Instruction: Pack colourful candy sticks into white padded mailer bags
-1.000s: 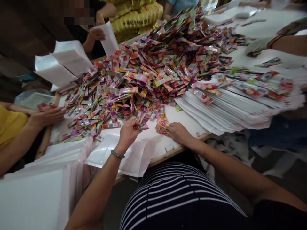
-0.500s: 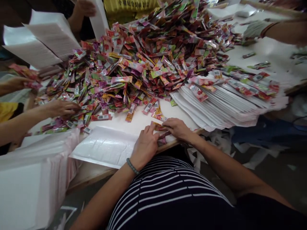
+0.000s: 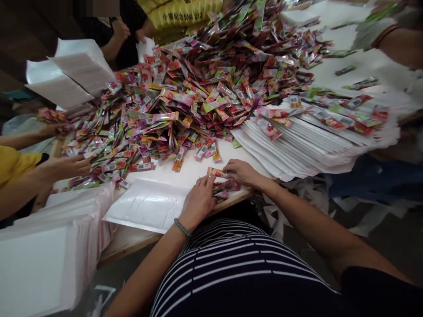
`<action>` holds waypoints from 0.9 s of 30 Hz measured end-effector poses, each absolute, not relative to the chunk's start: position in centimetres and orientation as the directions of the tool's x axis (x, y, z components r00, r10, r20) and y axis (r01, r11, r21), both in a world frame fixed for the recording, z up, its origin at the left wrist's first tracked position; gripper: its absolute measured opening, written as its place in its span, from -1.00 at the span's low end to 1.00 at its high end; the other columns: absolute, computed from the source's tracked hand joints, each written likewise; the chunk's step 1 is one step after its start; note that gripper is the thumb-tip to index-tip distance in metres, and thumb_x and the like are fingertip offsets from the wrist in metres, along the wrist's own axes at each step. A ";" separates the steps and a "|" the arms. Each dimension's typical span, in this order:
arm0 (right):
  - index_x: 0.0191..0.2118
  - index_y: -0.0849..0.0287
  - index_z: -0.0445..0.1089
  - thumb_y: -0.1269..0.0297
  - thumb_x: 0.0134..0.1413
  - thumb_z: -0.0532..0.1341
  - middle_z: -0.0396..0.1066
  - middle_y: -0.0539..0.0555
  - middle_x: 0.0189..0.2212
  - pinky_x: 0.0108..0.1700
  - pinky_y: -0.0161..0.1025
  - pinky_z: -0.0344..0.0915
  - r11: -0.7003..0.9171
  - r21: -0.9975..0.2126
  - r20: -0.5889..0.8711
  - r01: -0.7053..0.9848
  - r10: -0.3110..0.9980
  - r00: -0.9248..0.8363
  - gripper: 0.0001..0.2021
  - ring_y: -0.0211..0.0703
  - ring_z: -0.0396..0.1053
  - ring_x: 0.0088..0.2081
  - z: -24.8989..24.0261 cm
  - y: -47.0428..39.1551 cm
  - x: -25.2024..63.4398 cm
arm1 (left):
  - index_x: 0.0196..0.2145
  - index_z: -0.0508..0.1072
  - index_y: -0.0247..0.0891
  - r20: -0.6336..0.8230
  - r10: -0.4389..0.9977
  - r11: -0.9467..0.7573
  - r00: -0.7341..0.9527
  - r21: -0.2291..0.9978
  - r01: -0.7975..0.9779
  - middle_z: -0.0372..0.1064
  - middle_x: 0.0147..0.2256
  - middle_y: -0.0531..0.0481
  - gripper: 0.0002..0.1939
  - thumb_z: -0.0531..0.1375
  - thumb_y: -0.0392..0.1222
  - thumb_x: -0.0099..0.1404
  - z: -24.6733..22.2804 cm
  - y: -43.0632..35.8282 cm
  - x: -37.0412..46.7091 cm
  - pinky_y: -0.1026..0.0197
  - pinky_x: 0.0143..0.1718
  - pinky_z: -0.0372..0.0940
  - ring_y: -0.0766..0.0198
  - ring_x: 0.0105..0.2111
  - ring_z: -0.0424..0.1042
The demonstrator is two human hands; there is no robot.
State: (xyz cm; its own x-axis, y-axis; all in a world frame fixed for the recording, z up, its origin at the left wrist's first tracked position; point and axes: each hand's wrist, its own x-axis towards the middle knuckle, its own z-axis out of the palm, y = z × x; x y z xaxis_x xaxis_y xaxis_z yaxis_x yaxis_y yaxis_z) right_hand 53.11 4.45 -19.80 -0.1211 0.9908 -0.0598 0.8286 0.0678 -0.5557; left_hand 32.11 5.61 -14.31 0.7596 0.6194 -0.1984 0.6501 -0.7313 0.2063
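At the table's near edge, my left hand (image 3: 200, 197) has its fingers bent together against the left ends of a few small stick packets (image 3: 226, 186). Facing it, my right hand (image 3: 243, 172) pinches the right end of a yellow-and-pink stick packet (image 3: 215, 172), which lies just beyond the others. My palms hide part of what the fingers grip. Beside my left forearm lies a flat white padded mailer (image 3: 148, 203). Several loose packets sit just past my hands, in front of a large heap of stick packets (image 3: 185, 97) in red, green, purple and yellow.
A fanned stack of white mailers (image 3: 297, 145) with packets on top stands to the right. Another mailer stack (image 3: 36, 259) fills the lower left. Co-workers' hands (image 3: 71, 167) reach in at the left, and a gloved hand (image 3: 373, 35) at the upper right. Yellow sacks (image 3: 188, 15) lie behind.
One loose packet near my hands has been drawn in toward my fingers. A co-worker's hand at the left has pulled back from the heap. The view has shifted slightly.
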 end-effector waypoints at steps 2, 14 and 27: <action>-0.13 0.17 0.56 0.38 0.16 0.22 0.51 0.12 -0.19 -0.10 -0.35 0.25 0.077 -0.629 -0.058 0.773 0.988 -0.146 -0.79 -0.18 0.43 -0.17 -20.1 4.0 53.0 | 0.27 0.04 -0.29 -0.127 0.614 -0.754 0.779 0.196 0.627 -0.01 0.31 -0.35 -0.24 0.28 -0.24 0.20 -15.3 5.9 31.9 -0.06 0.24 0.12 -0.07 0.32 0.01; 0.11 0.11 0.42 0.53 0.19 0.06 0.48 0.15 -0.07 -0.02 -0.25 0.27 0.058 -0.562 0.088 0.825 0.996 -0.010 -0.57 -0.11 0.39 -0.05 -20.2 4.9 52.2 | 0.27 0.15 -0.24 -0.199 0.595 -0.727 0.779 0.280 0.627 0.08 0.31 -0.19 -0.36 0.20 -0.03 0.31 -18.1 6.7 32.0 -0.08 0.26 0.07 -0.01 0.32 0.01; -0.15 0.17 0.48 0.46 0.21 0.10 0.43 0.18 -0.06 -0.08 -0.09 0.04 0.219 -0.264 0.102 0.939 0.975 -0.198 -0.78 0.01 0.23 -0.03 -19.3 7.6 51.8 | 0.07 0.31 -0.19 -0.168 0.620 -0.719 0.767 0.271 0.640 0.31 -0.02 -0.09 -0.60 0.21 -0.22 0.27 -17.1 6.2 32.3 0.03 -0.01 0.27 0.06 -0.02 0.25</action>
State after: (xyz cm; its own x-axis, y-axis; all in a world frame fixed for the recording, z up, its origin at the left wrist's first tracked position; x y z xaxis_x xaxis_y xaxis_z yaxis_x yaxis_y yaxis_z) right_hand 51.80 7.63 -19.34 -0.1983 0.9748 0.1024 0.9393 0.2189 -0.2641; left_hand 32.27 6.16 -17.12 0.7668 0.6195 -0.1680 0.6402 -0.7189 0.2707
